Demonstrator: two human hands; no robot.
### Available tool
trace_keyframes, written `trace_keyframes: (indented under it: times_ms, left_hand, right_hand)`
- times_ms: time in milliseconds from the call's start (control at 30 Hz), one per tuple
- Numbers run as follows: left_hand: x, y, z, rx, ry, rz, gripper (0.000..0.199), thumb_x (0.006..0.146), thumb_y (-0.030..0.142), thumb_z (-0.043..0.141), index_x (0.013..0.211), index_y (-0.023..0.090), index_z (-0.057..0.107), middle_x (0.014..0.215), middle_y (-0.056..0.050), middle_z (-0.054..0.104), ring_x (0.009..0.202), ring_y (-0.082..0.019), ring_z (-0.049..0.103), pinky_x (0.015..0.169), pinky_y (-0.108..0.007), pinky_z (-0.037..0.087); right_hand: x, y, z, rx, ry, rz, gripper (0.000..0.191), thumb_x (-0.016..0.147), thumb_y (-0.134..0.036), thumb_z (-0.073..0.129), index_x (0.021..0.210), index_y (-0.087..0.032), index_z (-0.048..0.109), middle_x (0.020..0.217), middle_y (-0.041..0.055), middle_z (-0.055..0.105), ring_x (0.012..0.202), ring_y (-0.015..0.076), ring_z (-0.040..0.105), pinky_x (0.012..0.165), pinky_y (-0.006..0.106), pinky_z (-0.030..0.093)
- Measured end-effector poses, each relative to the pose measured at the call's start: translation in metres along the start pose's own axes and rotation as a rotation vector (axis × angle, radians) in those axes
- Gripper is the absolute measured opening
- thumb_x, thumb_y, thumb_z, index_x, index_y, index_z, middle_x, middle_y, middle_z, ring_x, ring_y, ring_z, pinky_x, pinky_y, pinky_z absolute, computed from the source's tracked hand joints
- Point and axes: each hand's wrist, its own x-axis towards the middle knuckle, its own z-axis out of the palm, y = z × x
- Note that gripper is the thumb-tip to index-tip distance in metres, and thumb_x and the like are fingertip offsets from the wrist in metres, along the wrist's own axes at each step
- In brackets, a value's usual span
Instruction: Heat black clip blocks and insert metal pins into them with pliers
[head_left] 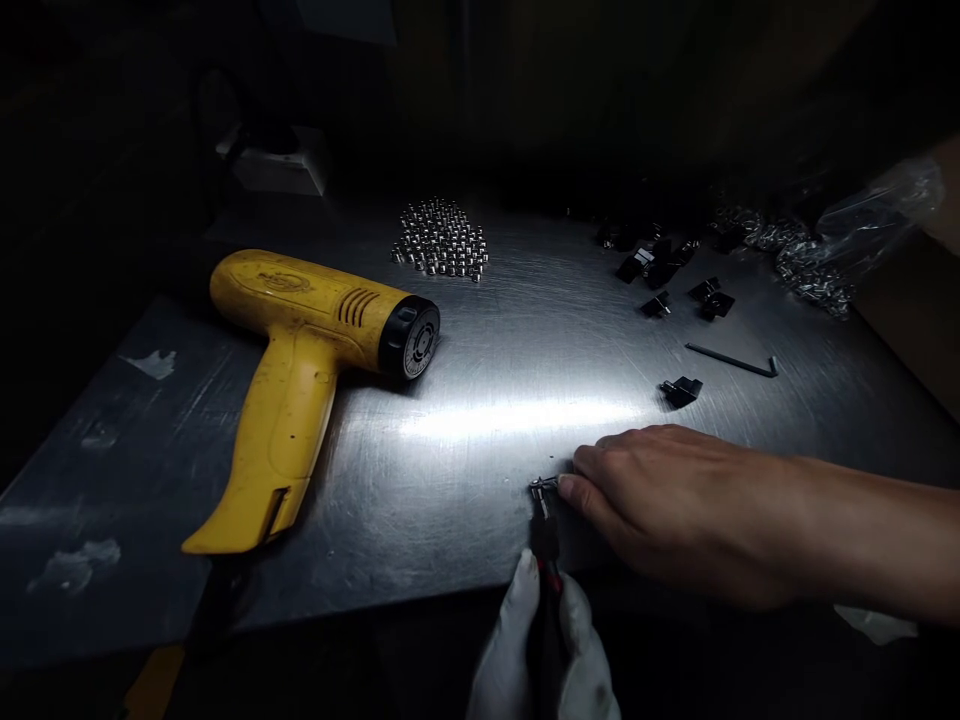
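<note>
Two hands meet over a metal table (435, 510); my gloved left hand (510, 645) grips a slim tool (545, 538); my bare right hand (675, 500) pinches a metal piece (549, 483) at its tip; apparent clamping needs steady alignment.

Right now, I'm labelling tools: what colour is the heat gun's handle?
Yellow handle, seen best in the head view.

The bottom edge cuts off the left hand (504, 650) and tool (546, 545). The right hand (675, 495) hides its own hold on a part (547, 482) too small to identify. Darkness obscures the background.
</note>
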Motion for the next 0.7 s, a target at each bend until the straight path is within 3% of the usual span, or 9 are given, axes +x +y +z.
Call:
trace_keyframes:
  times_ms: [133, 267, 367, 467, 700]
  left_hand:
    - [0.002, 0.001, -0.004, -0.008, 0.133, 0.084, 0.014, 0.078, 0.030, 0.083, 0.082, 0.021, 0.073, 0.072, 0.002, 0.070, 0.072, -0.012, 0.071, 0.066, -0.017, 0.060]
    - [0.007, -0.001, -0.012, -0.022, 0.221, 0.093, 0.011, 0.078, 0.024, 0.083, 0.080, 0.020, 0.074, 0.076, 0.005, 0.073, 0.069, -0.007, 0.068, 0.065, -0.012, 0.058]
    - [0.013, -0.007, -0.018, -0.096, 0.168, 0.066, 0.016, 0.079, 0.030, 0.083, 0.077, 0.018, 0.072, 0.069, 0.005, 0.069, 0.061, -0.005, 0.063, 0.061, -0.012, 0.055]
    - [0.018, -0.013, -0.021, -0.150, 0.067, 0.032, 0.029, 0.079, 0.036, 0.083, 0.067, 0.017, 0.065, 0.050, 0.008, 0.051, 0.046, -0.003, 0.051, 0.056, -0.011, 0.050]
    - [0.014, -0.012, -0.019, -0.088, -0.013, -0.004, 0.034, 0.079, 0.034, 0.084, 0.064, 0.019, 0.057, 0.048, 0.010, 0.043, 0.044, -0.003, 0.046, 0.054, -0.013, 0.052]
  right_hand:
    - [0.003, 0.001, 0.002, -0.064, 0.027, -0.049, 0.032, 0.108, -0.020, 0.044, 0.082, -0.017, 0.063, 0.071, 0.0020, 0.061, 0.060, 0.0184, 0.058, 0.057, 0.031, 0.042]
    - [0.002, 0.004, 0.000, -0.045, -0.014, -0.079, 0.028, 0.107, -0.017, 0.045, 0.086, -0.016, 0.064, 0.073, 0.0021, 0.061, 0.058, 0.0165, 0.057, 0.054, 0.028, 0.040]
    - [0.001, 0.007, 0.002, -0.052, 0.016, -0.118, 0.030, 0.108, -0.018, 0.042, 0.088, -0.016, 0.064, 0.074, 0.0018, 0.061, 0.057, 0.0161, 0.057, 0.053, 0.028, 0.040]
    - [0.002, 0.011, 0.006, -0.043, 0.030, -0.136, 0.031, 0.109, -0.020, 0.041, 0.088, -0.016, 0.063, 0.074, 0.0019, 0.060, 0.055, 0.0149, 0.055, 0.051, 0.027, 0.039]
    - [0.001, 0.016, 0.009, 0.098, -0.014, -0.077, 0.033, 0.110, -0.030, 0.036, 0.094, -0.017, 0.062, 0.076, 0.0022, 0.062, 0.060, 0.0168, 0.058, 0.059, 0.030, 0.048]
